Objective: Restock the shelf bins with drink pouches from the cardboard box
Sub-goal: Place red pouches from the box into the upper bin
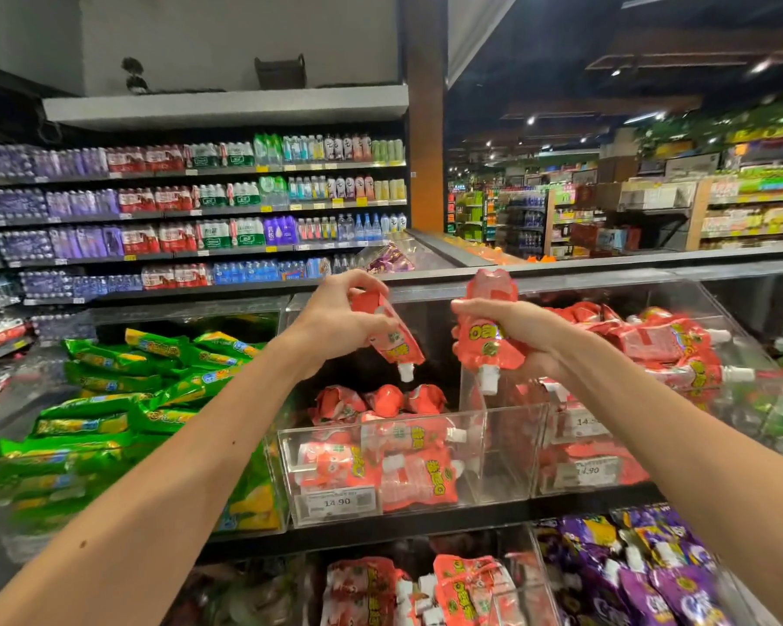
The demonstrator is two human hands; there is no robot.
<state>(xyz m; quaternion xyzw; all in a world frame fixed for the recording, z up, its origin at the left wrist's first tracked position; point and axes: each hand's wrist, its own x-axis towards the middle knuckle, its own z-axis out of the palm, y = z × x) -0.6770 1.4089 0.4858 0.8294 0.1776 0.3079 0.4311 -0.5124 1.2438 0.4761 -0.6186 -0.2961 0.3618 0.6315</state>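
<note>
My left hand (340,316) grips a red drink pouch (392,338), held cap down above the middle clear bin (507,438). My right hand (523,329) grips a second red pouch (487,336), also with its white cap pointing down, over the divider between the middle bin and the right bin (742,350). The middle bin holds several red pouches lying low inside it. The right bin is heaped with red pouches (661,341). No cardboard box is in view.
The left bin holds green pouches (123,413). The shelf below carries red pouches (426,589) and purple pouches (643,576). A price tag (335,502) reads 14.90. Bottled-water shelves (191,210) fill the far left aisle; a metal ledge (606,268) runs behind the bins.
</note>
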